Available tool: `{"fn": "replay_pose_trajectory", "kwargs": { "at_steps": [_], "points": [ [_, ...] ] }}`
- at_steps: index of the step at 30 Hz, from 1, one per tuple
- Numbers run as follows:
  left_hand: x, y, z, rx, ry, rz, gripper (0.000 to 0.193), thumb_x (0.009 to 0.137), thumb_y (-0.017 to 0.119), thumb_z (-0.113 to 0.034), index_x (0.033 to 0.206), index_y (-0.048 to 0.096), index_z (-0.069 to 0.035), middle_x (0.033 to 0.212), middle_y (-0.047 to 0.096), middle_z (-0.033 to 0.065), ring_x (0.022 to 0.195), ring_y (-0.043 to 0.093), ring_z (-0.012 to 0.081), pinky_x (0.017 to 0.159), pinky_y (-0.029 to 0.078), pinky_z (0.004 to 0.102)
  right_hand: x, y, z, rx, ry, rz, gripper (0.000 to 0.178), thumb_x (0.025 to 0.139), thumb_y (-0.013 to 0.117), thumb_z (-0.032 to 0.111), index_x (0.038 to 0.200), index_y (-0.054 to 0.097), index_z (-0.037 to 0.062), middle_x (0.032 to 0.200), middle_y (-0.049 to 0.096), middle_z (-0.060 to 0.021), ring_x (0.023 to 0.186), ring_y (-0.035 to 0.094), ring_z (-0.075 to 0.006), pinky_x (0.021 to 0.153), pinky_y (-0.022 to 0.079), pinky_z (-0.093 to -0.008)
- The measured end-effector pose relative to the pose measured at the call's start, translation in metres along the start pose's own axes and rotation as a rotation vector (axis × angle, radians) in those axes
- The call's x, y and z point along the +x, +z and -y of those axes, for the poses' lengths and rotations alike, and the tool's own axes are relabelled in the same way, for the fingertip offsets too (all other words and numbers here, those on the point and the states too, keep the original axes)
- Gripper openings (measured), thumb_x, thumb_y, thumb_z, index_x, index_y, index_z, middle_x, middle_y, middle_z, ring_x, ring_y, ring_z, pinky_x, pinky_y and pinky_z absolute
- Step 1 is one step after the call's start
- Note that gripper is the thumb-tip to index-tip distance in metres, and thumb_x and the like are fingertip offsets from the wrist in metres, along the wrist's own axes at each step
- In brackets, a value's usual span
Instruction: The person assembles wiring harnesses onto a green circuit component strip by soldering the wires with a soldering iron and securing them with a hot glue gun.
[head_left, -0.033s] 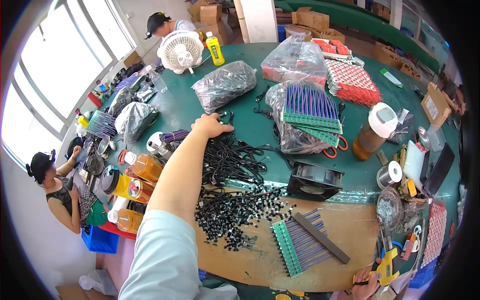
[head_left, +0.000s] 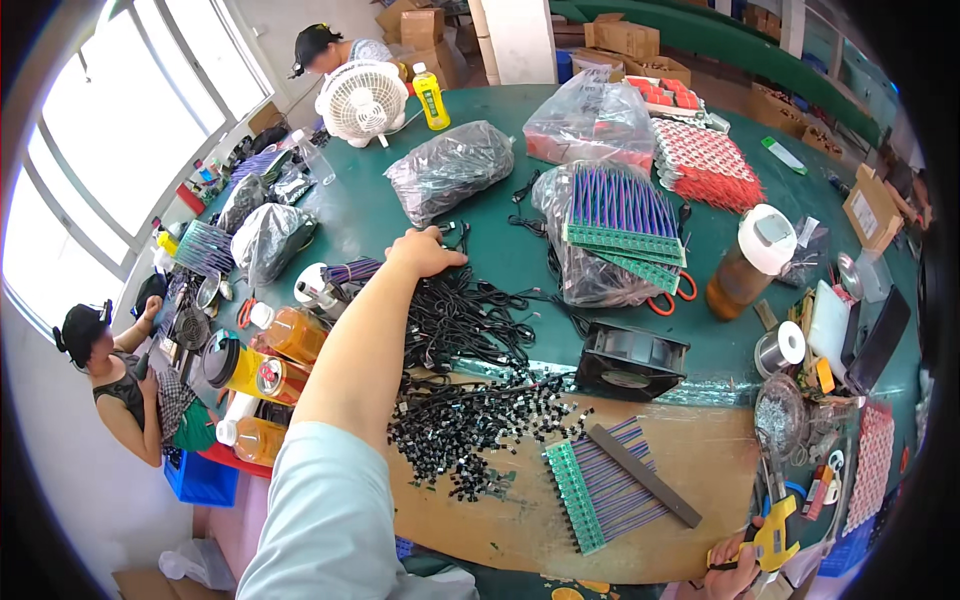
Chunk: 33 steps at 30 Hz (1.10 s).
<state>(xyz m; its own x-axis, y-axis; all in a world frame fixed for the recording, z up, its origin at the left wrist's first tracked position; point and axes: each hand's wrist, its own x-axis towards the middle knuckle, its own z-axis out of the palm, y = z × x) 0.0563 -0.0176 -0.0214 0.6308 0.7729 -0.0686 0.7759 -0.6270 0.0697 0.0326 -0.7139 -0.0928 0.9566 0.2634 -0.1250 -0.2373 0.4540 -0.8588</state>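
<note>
My left arm stretches across the table, and my left hand [head_left: 427,253] closes over the far end of a heap of black cables [head_left: 465,315], with cable ends poking out beyond the fingers. Nearer to me lie the cables' many small black connectors [head_left: 470,430]. A green circuit-board strip [head_left: 575,498] with purple wires rests to their right, a flat dark bar [head_left: 642,475] lying across the wires. At the lower right edge, my right hand [head_left: 733,575] is closed round a yellow-and-black hand tool [head_left: 775,540] with a long metal front; part of the hand is cut off.
A black box fan [head_left: 632,362] stands right of the cables. Beyond are wired boards [head_left: 625,215] on a plastic-wrapped bundle, red-handled scissors [head_left: 672,297] and a bagged bundle [head_left: 450,170]. Bottles [head_left: 290,335] stand left of my arm; a solder spool [head_left: 780,348] stands right. Two people sit across and left.
</note>
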Motion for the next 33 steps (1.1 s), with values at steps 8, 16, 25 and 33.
{"fn": "replay_pose_trajectory", "kwargs": {
  "at_steps": [8, 16, 25, 33],
  "points": [
    [-0.044, -0.015, -0.006, -0.123, 0.343, 0.233, 0.052, 0.078, 0.074, -0.048, 0.114, 0.070, -0.011, 0.110, 0.072, 0.0197, 0.105, 0.067, 0.0354, 0.092, 0.051, 0.0421, 0.004, 0.015, 0.005, -0.105, -0.015, 0.074, 0.025, 0.101, 0.055, 0.018, 0.078, 0.049, 0.0087, 0.078, 0.049, -0.0080, 0.066, 0.044, -0.0205, 0.058, 0.037, -0.0347],
    [-0.085, -0.019, -0.031, -0.133, 0.568, 0.181, 0.049, 0.084, 0.072, -0.048, 0.114, 0.069, -0.009, 0.105, 0.071, 0.0176, 0.100, 0.067, 0.0339, 0.090, 0.051, 0.0416, 0.010, -0.011, -0.019, -0.101, -0.233, -0.037, 0.059, 0.095, 0.059, 0.024, 0.142, 0.038, -0.0030, 0.068, 0.047, -0.0034, 0.050, 0.044, -0.0130, 0.046, 0.042, -0.0275],
    [-0.065, -0.045, -0.053, -0.095, 0.483, 0.322, 0.068, 0.084, 0.070, -0.064, 0.123, 0.068, -0.008, 0.119, 0.069, 0.0212, 0.109, 0.066, 0.0357, 0.096, 0.051, 0.0424, 0.009, -0.004, -0.018, -0.114, -0.272, 0.006, 0.053, 0.097, 0.058, 0.023, 0.139, 0.039, -0.0028, 0.069, 0.047, -0.0022, 0.051, 0.046, -0.0115, 0.046, 0.040, -0.0258],
    [0.023, -0.005, -0.084, -0.112, 0.510, -0.051, 0.055, 0.084, 0.074, -0.034, 0.132, 0.063, -0.011, 0.134, 0.060, 0.0203, 0.128, 0.054, 0.0362, 0.109, 0.044, 0.0429, 0.005, -0.008, -0.020, -0.117, -0.292, 0.002, 0.057, 0.096, 0.060, 0.026, 0.140, 0.038, -0.0036, 0.066, 0.045, -0.0018, 0.050, 0.045, -0.0113, 0.044, 0.039, -0.0259]
  ]
}}
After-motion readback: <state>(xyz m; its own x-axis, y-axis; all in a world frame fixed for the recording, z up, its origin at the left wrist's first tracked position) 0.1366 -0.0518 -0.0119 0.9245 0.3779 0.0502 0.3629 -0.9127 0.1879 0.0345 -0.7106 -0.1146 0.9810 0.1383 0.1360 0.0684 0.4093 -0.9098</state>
